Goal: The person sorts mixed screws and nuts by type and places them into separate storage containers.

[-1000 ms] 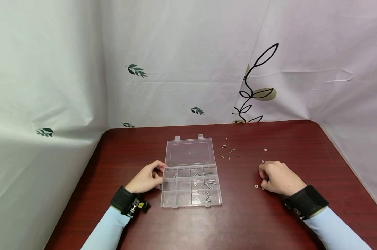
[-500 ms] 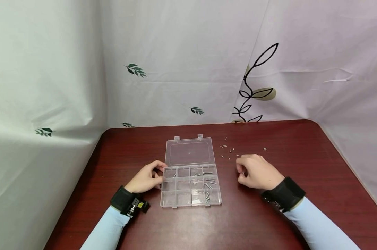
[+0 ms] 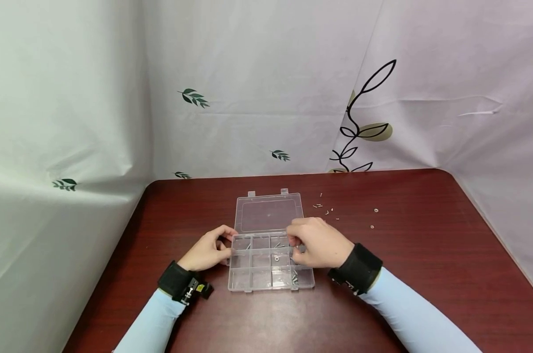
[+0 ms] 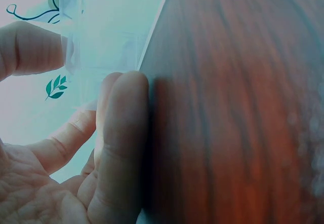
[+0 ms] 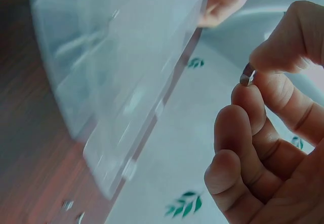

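Note:
A clear plastic compartment box (image 3: 261, 279) lies on the table with its lid (image 3: 266, 215) folded back. My left hand (image 3: 208, 251) holds the box's left side, thumb and fingers at its wall, as the left wrist view also shows. Over the right-hand column hovers my right hand (image 3: 321, 242), hiding several compartments there. Between its thumb and forefinger it pinches a small metal nut (image 5: 247, 75), seen in the right wrist view. Another nut (image 3: 277, 258) lies in a middle-row compartment, and screws (image 3: 294, 277) lie in the front right one.
Several tiny screws (image 3: 317, 205) are scattered on the table right of the lid. Two small rings (image 3: 376, 210), nuts or washers by their look, lie farther right. A patterned white cloth (image 3: 248, 98) hangs behind the table's back edge.
My right hand has moved left from the loose rings to over the box, carrying the nut. One ring that lay beside it has gone from the table. The left hand stays put.

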The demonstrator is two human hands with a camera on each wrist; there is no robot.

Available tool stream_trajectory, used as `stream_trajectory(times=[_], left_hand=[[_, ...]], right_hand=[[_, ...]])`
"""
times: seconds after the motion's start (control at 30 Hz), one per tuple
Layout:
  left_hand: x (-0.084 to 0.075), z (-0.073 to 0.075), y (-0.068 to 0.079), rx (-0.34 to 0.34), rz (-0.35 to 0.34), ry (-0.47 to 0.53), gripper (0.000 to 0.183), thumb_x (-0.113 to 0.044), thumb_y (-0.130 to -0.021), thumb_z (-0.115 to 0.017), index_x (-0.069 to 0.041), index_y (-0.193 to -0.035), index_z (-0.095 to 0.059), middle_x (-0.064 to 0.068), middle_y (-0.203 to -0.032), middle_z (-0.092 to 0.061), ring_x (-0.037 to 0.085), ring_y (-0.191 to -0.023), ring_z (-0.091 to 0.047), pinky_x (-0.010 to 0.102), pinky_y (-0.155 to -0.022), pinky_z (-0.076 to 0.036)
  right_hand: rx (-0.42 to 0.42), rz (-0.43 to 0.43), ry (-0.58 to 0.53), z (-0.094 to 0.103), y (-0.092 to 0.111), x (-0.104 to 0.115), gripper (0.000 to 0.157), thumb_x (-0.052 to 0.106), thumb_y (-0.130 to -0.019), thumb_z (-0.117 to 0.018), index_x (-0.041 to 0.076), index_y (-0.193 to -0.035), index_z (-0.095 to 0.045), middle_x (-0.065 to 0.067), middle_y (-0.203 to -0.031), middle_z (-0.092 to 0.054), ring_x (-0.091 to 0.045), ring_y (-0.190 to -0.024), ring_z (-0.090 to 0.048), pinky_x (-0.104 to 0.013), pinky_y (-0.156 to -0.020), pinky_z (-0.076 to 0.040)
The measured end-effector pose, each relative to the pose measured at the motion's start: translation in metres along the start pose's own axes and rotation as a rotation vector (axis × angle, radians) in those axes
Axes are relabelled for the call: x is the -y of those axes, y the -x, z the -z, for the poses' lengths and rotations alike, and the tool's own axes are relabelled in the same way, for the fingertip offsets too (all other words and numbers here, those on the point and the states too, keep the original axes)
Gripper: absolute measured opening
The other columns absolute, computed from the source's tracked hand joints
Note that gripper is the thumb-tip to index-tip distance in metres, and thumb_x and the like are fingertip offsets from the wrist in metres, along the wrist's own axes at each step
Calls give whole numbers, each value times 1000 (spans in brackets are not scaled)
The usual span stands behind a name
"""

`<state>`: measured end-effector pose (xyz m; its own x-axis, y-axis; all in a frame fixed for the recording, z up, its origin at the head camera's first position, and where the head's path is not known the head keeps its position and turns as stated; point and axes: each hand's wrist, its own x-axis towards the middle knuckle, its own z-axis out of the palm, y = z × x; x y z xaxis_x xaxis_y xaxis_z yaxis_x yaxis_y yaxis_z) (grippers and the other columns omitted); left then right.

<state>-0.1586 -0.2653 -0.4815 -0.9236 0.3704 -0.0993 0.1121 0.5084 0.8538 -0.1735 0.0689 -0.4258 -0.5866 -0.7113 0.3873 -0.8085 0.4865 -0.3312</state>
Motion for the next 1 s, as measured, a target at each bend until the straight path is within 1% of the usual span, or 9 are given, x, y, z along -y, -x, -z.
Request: stream_trajectory(times=[0.13,0.23,0.3,0.37,0.43,0.6,0.7,0.83,1.0], left_hand=[[0,0,-1,0,3,8,40,-6,-85,-67,-6,-124,-59,15,-112,-55,20,-62,-57,36,-58,-58],[-1,-1,-1,-1,6,1,39,-6,-85,-67,-6,-124,-59,15,-112,-55,20,-62,-57,36,-58,-58],[-2,-1,-1,1,6,-4,39,-6,-85,-66,-5,-124,-58,15,-111,-55,20,-62,-57,36,-58,-58],[-3,-1,-1,3,5,-8,39,-6,-86,-66,-5,-124,-58,15,-111,-55,20,-61,-57,36,-58,-58],[-4,-1,-1,4,3,-11,39,-7,-86,-66,-4,-124,-58,15,-111,-55,19,-62,-57,36,-58,-58],[-5,0,0,6,5,-9,39,-8,-86,-65,-4,-124,-58,15,-111,-55,19,-61,-57,36,-58,-58],[-5,0,1,6,10,-9,39,-8,-86,-65,-4,-124,-58,16,-112,-55,19,-60,-56,36,-58,-58],[-5,0,1,5,13,-13,39,-8,-86,-65,-4,-124,-58,15,-111,-55,19,-60,-56,36,-58,-58],[-5,0,1,4,15,-14,39,-8,-86,-65,-3,-124,-58,15,-111,-55,20,-61,-56,36,-58,-58]], right_hand=[[24,32,-12,-9,-8,10,17,12,-62,-62,21,-70,-51,13,-71,-40,-3,-59,-37,-19,-50,-32],[59,39,-3,-13,-9,14,16,16,-66,-65,21,-80,-61,11,-77,-46,-3,-61,-39,-19,-52,-35],[78,36,11,-14,-7,14,23,21,-69,-69,21,-92,-67,9,-83,-49,-3,-61,-40,-20,-53,-36],[86,27,29,-13,-4,13,34,26,-70,-73,21,-104,-69,9,-89,-49,-3,-63,-41,-21,-54,-37],[80,18,41,-11,0,9,38,28,-72,-74,21,-109,-69,10,-92,-48,-3,-66,-41,-22,-56,-38],[47,-4,69,-2,13,-8,39,30,-72,-74,21,-109,-69,13,-93,-47,-3,-74,-44,-23,-62,-42],[43,-38,90,4,22,-21,38,31,-71,-74,21,-108,-69,11,-93,-49,-3,-74,-46,-24,-63,-45],[45,-103,123,12,35,-41,38,31,-71,-73,20,-107,-70,8,-92,-51,-5,-73,-46,-25,-64,-45],[27,-151,148,24,49,-71,37,29,-70,-74,18,-105,-71,6,-91,-54,-5,-73,-48,-26,-65,-46]])
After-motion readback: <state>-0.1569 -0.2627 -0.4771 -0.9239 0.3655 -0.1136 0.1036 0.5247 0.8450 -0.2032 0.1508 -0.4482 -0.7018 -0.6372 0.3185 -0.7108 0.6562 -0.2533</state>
